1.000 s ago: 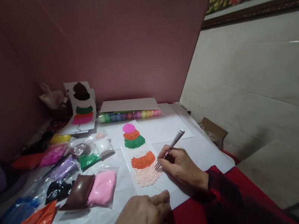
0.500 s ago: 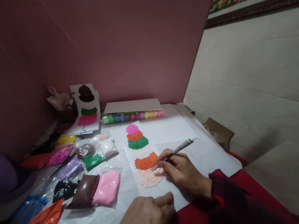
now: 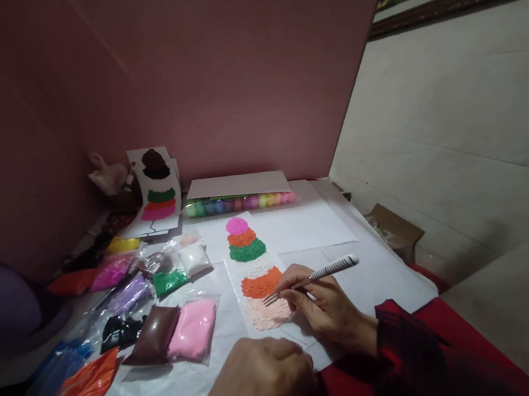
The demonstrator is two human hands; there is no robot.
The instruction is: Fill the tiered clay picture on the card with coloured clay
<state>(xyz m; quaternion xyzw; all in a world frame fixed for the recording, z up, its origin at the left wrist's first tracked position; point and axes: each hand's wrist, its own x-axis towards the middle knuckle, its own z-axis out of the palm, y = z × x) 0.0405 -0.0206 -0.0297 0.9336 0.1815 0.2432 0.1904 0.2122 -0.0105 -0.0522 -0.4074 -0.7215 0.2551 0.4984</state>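
My right hand [image 3: 326,306] pinches a thin tool with a white striped handle [image 3: 330,271]; its tip lies on the peach band of a clay picture [image 3: 255,274] of stacked pink, orange, green, white, orange and peach layers on a white card. Low in the foreground my left hand [image 3: 262,384] rests with curled fingers by the card's near edge, and nothing shows in it.
Bags of coloured clay lie to the left: pink [image 3: 192,328], brown [image 3: 153,335], orange [image 3: 87,386], green [image 3: 169,281], white [image 3: 194,258], purple [image 3: 126,294]. A second clay picture [image 3: 155,188] leans at the back. A row of coloured balls [image 3: 238,203] lies under a card. A cardboard box [image 3: 394,227] sits right.
My right hand has tilted the tool's handle lower and to the right while its tip stays on the peach clay. The view has shifted slightly.
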